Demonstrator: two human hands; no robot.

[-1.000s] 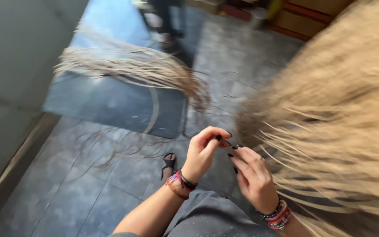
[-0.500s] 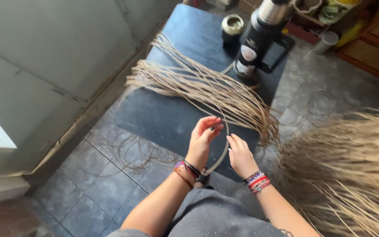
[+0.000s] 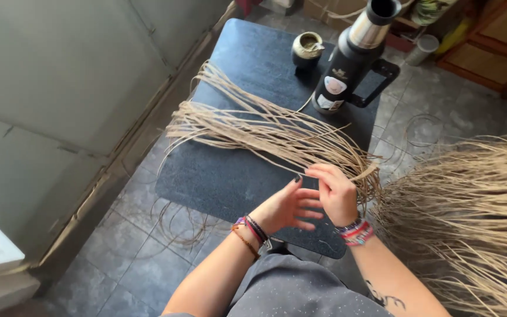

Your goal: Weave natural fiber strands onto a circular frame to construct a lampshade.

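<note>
Straw bundle (image 3: 265, 132): long pale dry fibres, lying slantwise across a dark blue-black table (image 3: 218, 176), loose ends fanned toward the wall, near end gathered at the table's right edge. Right hand (image 3: 338, 196): fingers curled over the gathered end, closed on several strands; beaded bracelets at the wrist. Left hand (image 3: 286, 208): just beside the right, palm turned toward it, fingers (image 3: 309, 205) spread and straight, holding nothing that can be made out; whether they touch a strand cannot be told. Second mass of straw (image 3: 470, 217): larger, at the right beside the person's arm, strands hanging over the floor. Flask (image 3: 353, 58): black with steel neck and side handle, upright on the table's far end. Gourd cup (image 3: 306, 47): small, round, just left of the flask. Tiled floor (image 3: 130, 258): grey, with stray fibres.
</note>
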